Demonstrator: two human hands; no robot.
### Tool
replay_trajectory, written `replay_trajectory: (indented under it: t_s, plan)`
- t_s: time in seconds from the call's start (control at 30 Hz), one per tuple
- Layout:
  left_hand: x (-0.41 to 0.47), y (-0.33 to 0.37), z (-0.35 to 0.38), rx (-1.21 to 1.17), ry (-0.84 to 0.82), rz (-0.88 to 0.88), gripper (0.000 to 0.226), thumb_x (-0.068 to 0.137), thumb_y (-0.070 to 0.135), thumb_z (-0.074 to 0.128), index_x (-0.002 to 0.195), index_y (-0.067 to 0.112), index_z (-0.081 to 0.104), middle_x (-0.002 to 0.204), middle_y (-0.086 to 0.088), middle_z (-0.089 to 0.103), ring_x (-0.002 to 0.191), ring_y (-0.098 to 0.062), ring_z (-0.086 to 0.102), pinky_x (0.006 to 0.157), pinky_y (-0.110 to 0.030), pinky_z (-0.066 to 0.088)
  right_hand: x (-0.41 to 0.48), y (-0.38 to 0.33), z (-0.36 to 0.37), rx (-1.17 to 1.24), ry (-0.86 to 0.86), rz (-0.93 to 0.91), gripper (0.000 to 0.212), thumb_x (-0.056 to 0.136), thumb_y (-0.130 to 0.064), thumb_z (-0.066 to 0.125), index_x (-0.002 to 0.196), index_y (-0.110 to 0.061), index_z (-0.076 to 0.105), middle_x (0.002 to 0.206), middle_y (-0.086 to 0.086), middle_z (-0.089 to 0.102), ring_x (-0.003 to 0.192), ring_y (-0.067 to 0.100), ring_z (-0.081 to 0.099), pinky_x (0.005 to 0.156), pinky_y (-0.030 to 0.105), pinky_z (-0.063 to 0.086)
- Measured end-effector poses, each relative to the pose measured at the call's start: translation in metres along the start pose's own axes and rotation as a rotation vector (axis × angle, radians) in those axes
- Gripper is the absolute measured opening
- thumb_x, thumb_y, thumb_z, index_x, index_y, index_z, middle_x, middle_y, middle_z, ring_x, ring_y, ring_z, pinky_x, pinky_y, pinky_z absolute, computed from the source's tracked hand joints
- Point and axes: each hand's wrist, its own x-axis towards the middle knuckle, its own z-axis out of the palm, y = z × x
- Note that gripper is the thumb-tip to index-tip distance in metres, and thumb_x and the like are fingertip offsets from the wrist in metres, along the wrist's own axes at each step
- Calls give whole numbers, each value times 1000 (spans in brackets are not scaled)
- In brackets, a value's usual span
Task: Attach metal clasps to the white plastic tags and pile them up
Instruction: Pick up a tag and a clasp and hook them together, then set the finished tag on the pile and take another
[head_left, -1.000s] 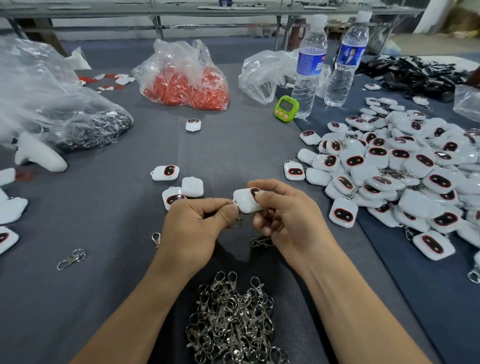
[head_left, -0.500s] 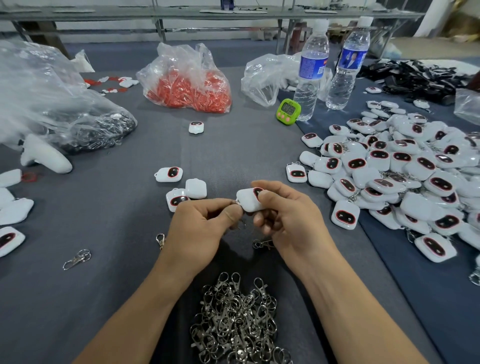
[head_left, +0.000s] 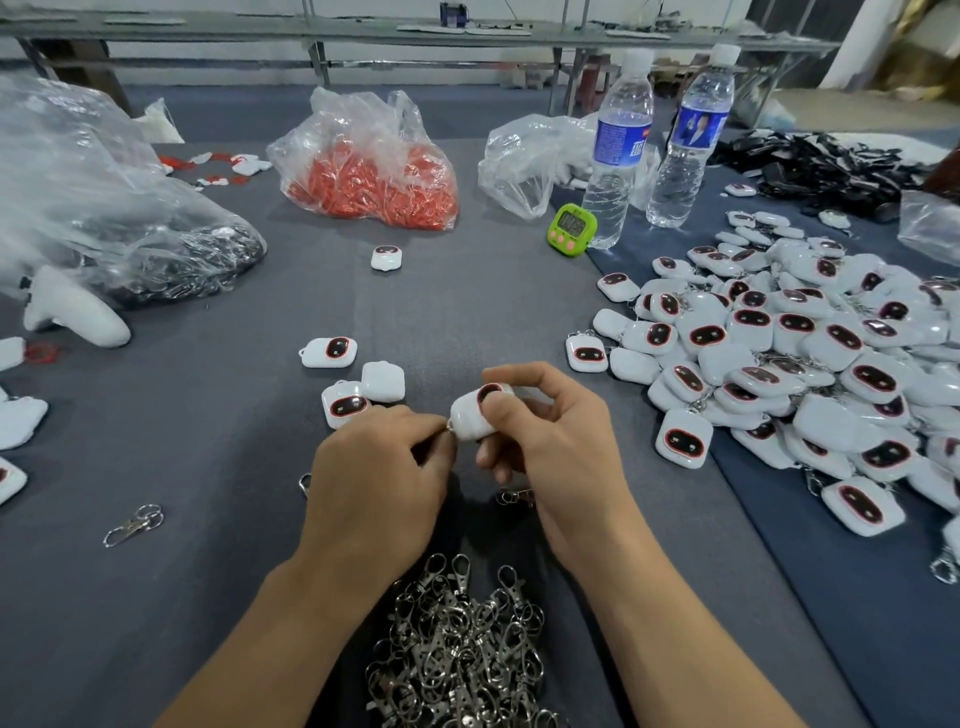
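White tag (head_left: 470, 418) at frame centre, held just above the grey table (head_left: 208, 597). Right hand (head_left: 550, 441) curled round it, thumb on its face. Left hand (head_left: 374, 467) pinches metal ring (head_left: 450, 427) at the tag's left corner. Clasp heap (head_left: 457, 654) bottom centre; tag pile (head_left: 805, 364) at right.

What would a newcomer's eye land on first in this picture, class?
At the centre, the right hand holds a white tag while the left hand pinches a ring at its corner. Then the big pile of tags on the right and the heap of clasps at the near edge.
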Motion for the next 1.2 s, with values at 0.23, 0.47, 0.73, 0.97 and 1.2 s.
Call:
replay_trajectory:
  t_s: [0.23,0.47,0.73,0.97,1.2]
  plan:
    - [11,7,1,-724,-136,-349,31,90,15,73,72,39,81,59,10,68,56,2,56,61,-10,46,5,-5,-7,188,11,156,16,98,-1,58,108,-6,69,70,11,68,46,13,53,39,20,37]
    - [0,-1,1,-1,-55,45,28,88,27,63,65,15,73,60,4,58,64,-18,52,61,-37,41,0,3,0,-42,5,-1,14,95,-1,64,98,-13,70,68,15,66,47,19,53,40,25,39]
    - [3,1,2,-228,-2,-126,11,84,20,78,75,25,78,65,9,66,69,-11,60,63,-26,44,1,-2,-2,1,18,58,15,98,0,59,103,-10,69,72,12,69,48,16,55,41,23,39]
    - [2,1,3,-265,65,-220,14,76,20,83,76,34,79,70,25,68,71,3,64,64,-6,43,8,-12,-17,-28,19,175,21,94,4,56,103,-6,72,81,18,73,45,16,53,40,21,36]
    - [1,-3,4,-221,-47,-205,15,77,32,84,90,37,80,71,23,68,83,6,62,72,-2,41,10,-29,-49,728,-53,78,51,86,-28,67,135,-17,61,133,4,69,108,16,70,82,26,57]
